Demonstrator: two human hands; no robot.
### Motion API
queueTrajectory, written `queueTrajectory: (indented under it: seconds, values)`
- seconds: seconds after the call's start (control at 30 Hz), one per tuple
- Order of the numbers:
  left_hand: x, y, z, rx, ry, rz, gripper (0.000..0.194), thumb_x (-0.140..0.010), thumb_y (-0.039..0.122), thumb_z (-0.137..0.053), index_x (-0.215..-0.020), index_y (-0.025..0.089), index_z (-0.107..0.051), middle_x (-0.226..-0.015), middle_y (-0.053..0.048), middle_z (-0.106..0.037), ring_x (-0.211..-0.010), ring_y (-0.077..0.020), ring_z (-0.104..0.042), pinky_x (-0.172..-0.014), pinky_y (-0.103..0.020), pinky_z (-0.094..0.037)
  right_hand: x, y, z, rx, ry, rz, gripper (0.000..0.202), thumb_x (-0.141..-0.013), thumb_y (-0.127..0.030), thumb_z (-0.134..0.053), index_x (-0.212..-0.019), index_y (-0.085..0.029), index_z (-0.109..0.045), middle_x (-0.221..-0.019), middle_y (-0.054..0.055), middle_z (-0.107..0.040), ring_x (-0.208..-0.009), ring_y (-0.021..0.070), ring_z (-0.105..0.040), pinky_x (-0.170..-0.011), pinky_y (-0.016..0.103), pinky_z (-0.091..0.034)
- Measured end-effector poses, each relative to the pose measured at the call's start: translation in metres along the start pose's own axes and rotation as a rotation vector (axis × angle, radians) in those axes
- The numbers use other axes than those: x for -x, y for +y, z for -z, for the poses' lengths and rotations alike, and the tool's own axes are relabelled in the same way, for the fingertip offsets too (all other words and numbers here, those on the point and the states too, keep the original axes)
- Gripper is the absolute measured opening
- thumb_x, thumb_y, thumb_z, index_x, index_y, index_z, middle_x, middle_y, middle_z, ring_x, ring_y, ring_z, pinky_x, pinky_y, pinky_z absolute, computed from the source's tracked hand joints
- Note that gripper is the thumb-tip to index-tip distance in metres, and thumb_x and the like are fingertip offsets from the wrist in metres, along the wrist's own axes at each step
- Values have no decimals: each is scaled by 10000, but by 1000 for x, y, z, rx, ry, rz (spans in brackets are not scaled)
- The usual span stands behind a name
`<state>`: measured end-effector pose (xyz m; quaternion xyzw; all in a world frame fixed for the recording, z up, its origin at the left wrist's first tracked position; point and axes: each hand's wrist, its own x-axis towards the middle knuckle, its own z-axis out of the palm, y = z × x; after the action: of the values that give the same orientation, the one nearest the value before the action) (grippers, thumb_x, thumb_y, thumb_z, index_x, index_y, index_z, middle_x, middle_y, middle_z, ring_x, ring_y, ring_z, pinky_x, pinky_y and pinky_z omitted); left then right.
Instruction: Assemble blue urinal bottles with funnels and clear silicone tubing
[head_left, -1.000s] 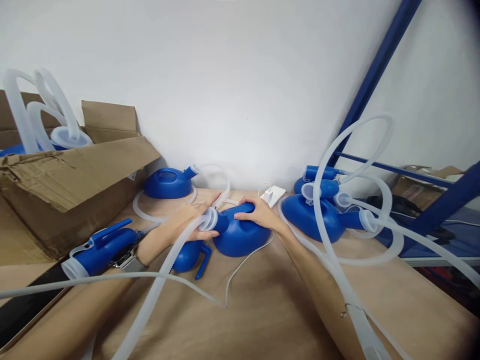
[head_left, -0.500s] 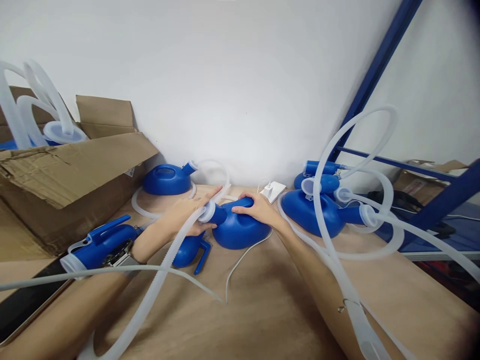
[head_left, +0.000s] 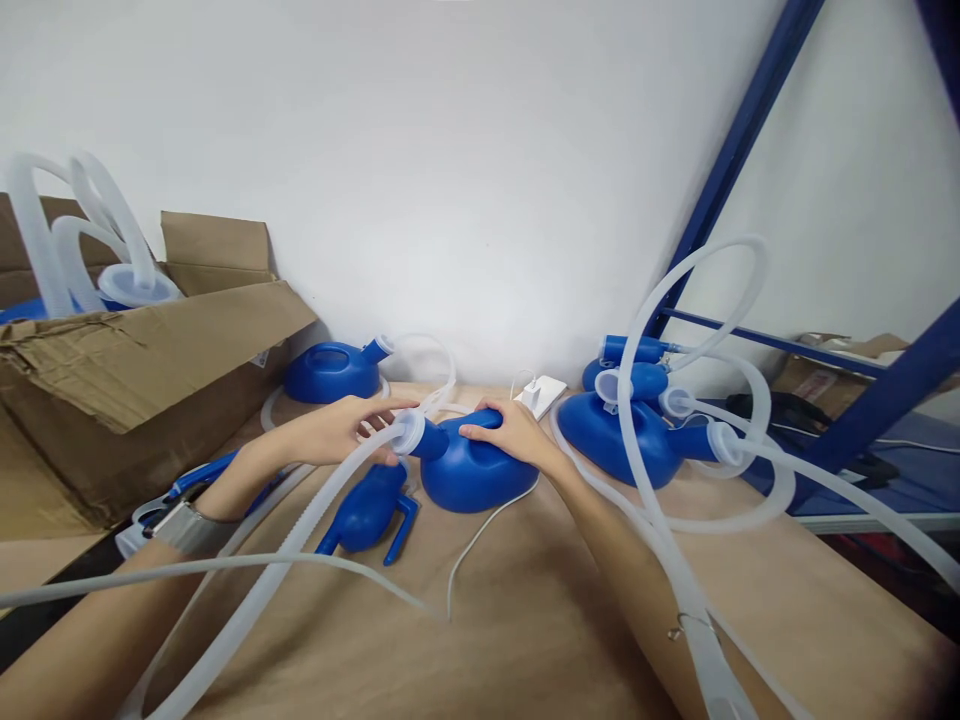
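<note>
A blue plastic urinal bottle (head_left: 480, 480) stands on the table in front of me, its neck pointing left. My right hand (head_left: 517, 432) grips the handle on its top. A translucent cap (head_left: 409, 432) sits on the neck, with a white corrugated hose (head_left: 300, 545) running from it down toward me. Beside cap and hose is my left hand (head_left: 345, 430), its fingers apart and partly behind the hose; whether they touch the cap is hard to tell. Just below lies a smaller blue bottle (head_left: 367, 512) with a handle.
On the left is an open cardboard box (head_left: 150, 370) with hoses sticking out. Another blue bottle (head_left: 334, 375) stands by the wall. Several blue bottles (head_left: 622, 435) with looping hoses crowd the right, near a blue metal rack (head_left: 739, 160). A white charger (head_left: 531, 395) lies at the back.
My left hand has drawn back to the left from the bottle's neck, its fingers loosened. The smaller blue bottle shows more fully. My right hand keeps its hold, and the view has shifted slightly.
</note>
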<state>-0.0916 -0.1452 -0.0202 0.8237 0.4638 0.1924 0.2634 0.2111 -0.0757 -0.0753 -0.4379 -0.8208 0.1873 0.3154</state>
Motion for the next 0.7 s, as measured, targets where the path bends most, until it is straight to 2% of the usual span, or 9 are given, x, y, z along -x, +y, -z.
queueTrajectory:
  seconds: [0.07, 0.13, 0.23, 0.3, 0.4, 0.47, 0.57, 0.7]
  values:
    - [4, 2, 8, 118, -10, 20, 667, -819, 464, -764, -1443, 299, -599, -1236, -72, -758, -1118, -298, -714, -918, -365, -569, 0, 0, 0, 8, 7, -5, 435, -786, -645, -758, -874, -222, -710, -874, 8, -745, -858, 220, -676, -766, 312, -441]
    - [6, 2, 14, 210, 38, 49, 567, -850, 490, -734, -1375, 288, -660, -1208, -72, -770, -1119, -288, -714, -970, -384, -557, 0, -1, 0, 10, 10, -5, 438, -786, -650, -756, -868, -222, -710, -864, 8, -744, -853, 221, -677, -760, 311, -440]
    - [7, 6, 16, 346, 178, 162, 596, -864, 632, -672, -1320, 250, -699, -1176, -99, -780, -1090, -302, -721, -958, -404, -571, 1, -2, -1, 13, 11, -18, 447, -788, -661, -749, -867, -223, -713, -868, 14, -747, -850, 224, -678, -757, 311, -442]
    - [7, 14, 13, 388, 215, 264, 656, -861, 726, -606, -1264, 224, -732, -1188, -115, -776, -1080, -322, -722, -914, -397, -585, 1, -4, -1, 25, 18, -30, 453, -791, -674, -740, -873, -229, -712, -877, 15, -749, -849, 226, -679, -752, 312, -442]
    - [8, 28, 6, 278, 162, 306, 592, -832, 731, -632, -1125, 241, -789, -1160, -71, -788, -1103, -331, -706, -891, -345, -571, 1, -7, -3, 54, 37, -43, 479, -798, -710, -716, -865, -237, -704, -865, 17, -749, -828, 231, -679, -730, 314, -438]
    - [7, 32, 2, 190, 138, 289, 521, -821, 676, -677, -1126, 267, -784, -1137, -32, -791, -1071, -310, -709, -877, -312, -555, 2, -9, -4, 91, 46, -45, 506, -799, -739, -698, -862, -236, -701, -873, 33, -754, -832, 245, -683, -718, 320, -435]
    - [4, 29, -3, 164, 152, 298, 551, -803, 637, -697, -1196, 255, -756, -1124, -43, -783, -984, -292, -721, -819, -306, -556, 2, -12, -5, 171, 44, -35, 538, -809, -764, -671, -889, -234, -705, -925, 67, -767, -874, 276, -692, -728, 335, -438]
    - [1, 21, -3, 260, 114, 285, 527, -779, 589, -738, -1169, 236, -771, -1114, -56, -777, -1038, -300, -701, -818, -312, -560, 3, -13, -5, 226, 30, -18, 561, -841, -777, -623, -923, -230, -712, -976, 89, -777, -913, 301, -703, -751, 352, -443]
